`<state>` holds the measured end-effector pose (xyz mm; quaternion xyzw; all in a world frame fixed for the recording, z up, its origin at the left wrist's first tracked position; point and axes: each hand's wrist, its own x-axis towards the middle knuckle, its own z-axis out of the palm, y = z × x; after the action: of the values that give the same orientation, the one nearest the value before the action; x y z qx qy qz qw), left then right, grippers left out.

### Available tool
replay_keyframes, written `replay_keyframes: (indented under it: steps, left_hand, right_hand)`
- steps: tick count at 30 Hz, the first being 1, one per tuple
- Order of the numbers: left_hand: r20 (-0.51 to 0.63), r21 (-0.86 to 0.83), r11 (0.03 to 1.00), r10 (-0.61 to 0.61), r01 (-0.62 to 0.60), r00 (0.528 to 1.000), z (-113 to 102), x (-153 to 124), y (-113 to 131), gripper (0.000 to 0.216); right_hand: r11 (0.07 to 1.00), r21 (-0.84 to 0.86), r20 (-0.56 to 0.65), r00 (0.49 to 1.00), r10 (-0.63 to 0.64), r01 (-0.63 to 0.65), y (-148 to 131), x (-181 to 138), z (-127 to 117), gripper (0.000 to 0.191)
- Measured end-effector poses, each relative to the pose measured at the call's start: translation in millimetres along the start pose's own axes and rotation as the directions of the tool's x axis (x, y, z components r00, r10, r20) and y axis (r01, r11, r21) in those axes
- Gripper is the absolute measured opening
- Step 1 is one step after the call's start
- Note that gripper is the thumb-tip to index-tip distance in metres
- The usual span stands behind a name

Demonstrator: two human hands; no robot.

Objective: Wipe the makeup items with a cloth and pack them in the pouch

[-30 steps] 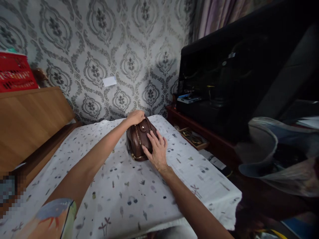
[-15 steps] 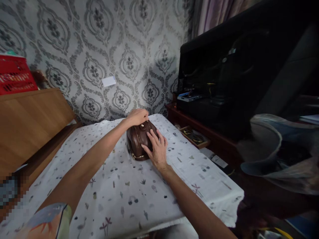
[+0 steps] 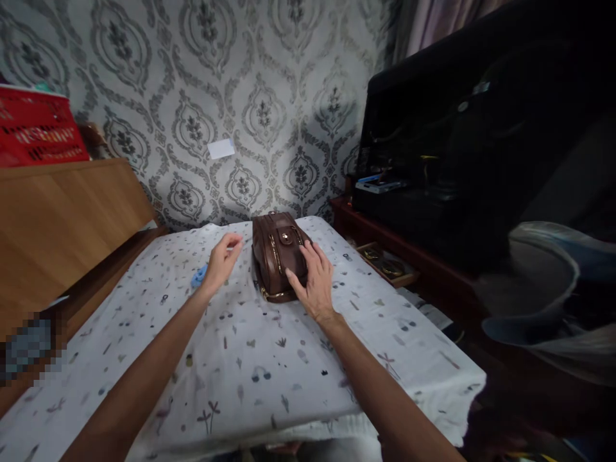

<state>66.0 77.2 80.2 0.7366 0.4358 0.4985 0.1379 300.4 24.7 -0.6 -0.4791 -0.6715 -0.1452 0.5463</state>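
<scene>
A brown leather bag (image 3: 283,260) with gold zips and a clasp stands on the white patterned sheet (image 3: 260,398). My right hand (image 3: 316,277) lies against the bag's right side, fingers stretched out and thumb spread over its front. To the left of the bag, apart from it, my left hand (image 3: 222,263) hovers with loosely curved fingers and nothing seen in them. Partly hidden behind that wrist is a small light-blue item (image 3: 198,276) whose kind I cannot make out.
A wooden panel (image 3: 77,224) borders the sheet on the left, with a red basket (image 3: 43,131) on top. At right stand a large black screen (image 3: 462,141) and a small open tray (image 3: 385,264). The patterned wall (image 3: 269,147) closes off the back.
My left hand has let go of the bag's top and moved left and down, away from it. The bag's top now shows. My right hand stays on its side.
</scene>
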Motion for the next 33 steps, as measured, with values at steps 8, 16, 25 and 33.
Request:
replay_keyframes:
  steps: [8, 16, 25, 33]
  left_hand:
    - [-0.036, 0.094, 0.994, -0.047, 0.05, 0.998, -5.0, -75.3, -46.7, 0.022]
    - [0.069, 0.207, 0.975, 0.068, -0.081, 0.995, 15.6, -93.1, -51.9, 0.019]
    - [0.034, 0.272, 0.94, 0.204, -0.206, 0.978, 23.1, -91.3, -23.4, 0.029]
    - [0.136, 0.319, 0.874, 0.342, -0.368, 0.93, 40.5, -50.3, 26.9, 0.05]
  right_hand:
    - [1.0, -0.017, 0.019, 1.0, -0.009, 0.009, -0.1, -1.8, 0.0, 0.059]
    - [0.981, -0.119, 0.027, 0.988, -0.152, 0.154, -10.8, -5.3, -5.3, 0.045]
    - [0.977, -0.157, 0.048, 0.989, -0.138, 0.144, -7.5, -7.1, -0.8, 0.041]
    - [0.992, -0.11, 0.042, 0.998, -0.054, 0.059, 4.8, -8.8, 4.4, 0.046]
